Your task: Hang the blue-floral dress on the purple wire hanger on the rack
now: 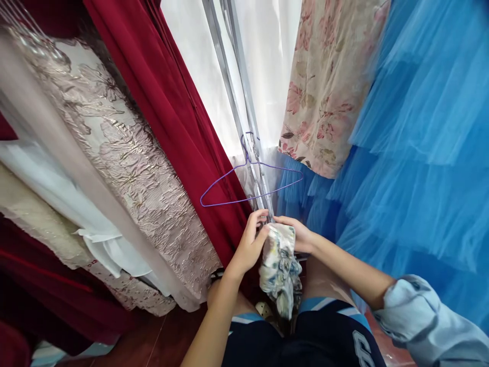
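A bunched piece of pale cloth with a floral print [280,265] hangs between my hands, in front of my lap. My left hand [250,244] is closed at the cloth's upper left edge, with the thumb along it and the fingers curled near a metal pole. From the right, my right hand [300,234] grips the cloth's top; part of it is hidden behind the fabric. Just above both hands, a purple wire hanger [247,159] with nothing on it hangs by the metal poles [233,97].
Dark red fabric [183,112] and a shiny embossed pink garment [130,148] hang on the left. To the right are a floral beige garment [321,102] and layered blue tulle [412,178]. White cloth [267,61] hangs behind the poles. Reddish floor tiles [153,336] show below.
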`<state>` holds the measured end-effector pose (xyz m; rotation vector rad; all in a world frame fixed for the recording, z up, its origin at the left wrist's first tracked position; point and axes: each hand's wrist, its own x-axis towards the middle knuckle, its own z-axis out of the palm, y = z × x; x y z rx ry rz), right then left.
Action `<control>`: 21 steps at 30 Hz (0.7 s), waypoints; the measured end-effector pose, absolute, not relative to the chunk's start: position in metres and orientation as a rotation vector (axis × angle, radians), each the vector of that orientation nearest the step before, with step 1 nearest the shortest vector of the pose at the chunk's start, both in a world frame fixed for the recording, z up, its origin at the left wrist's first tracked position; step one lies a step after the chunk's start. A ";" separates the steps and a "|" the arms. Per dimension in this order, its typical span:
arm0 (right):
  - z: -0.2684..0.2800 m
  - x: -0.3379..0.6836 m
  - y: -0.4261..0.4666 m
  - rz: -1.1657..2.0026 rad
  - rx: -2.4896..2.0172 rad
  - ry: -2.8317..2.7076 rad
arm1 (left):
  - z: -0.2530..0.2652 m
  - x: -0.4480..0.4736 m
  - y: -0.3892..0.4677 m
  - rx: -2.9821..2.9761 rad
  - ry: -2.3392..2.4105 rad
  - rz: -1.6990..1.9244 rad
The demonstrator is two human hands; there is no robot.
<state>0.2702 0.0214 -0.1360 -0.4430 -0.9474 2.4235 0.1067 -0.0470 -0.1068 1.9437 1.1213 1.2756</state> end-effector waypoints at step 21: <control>-0.053 0.301 -0.004 2.330 -0.230 -2.105 | -0.151 0.084 -0.099 1.479 0.905 0.907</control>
